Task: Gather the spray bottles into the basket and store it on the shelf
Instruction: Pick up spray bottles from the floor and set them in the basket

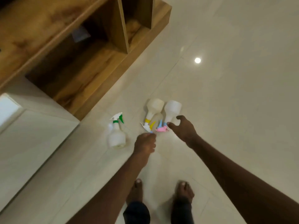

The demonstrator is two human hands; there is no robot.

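Several spray bottles lie on the pale tiled floor. A white bottle with a green trigger (pixel 116 136) lies alone on the left. A yellow-collared bottle (pixel 154 107) and a white bottle with a pink and blue spray head (pixel 172 109) lie side by side, with a translucent bottle (pixel 157 118) partly hidden between them. My left hand (pixel 144 143) is curled and blurred at their spray heads; whether it grips one is unclear. My right hand (pixel 183 128) is spread open at the neck of the pink-headed bottle. No basket is in view.
A low wooden shelf unit (pixel 90 73) with open compartments stands at the upper left, its base edge close to the bottles. A white cabinet corner (pixel 29 126) juts in from the left. My bare feet (pixel 161 191) stand just behind the bottles. Glossy floor stretches to the right.
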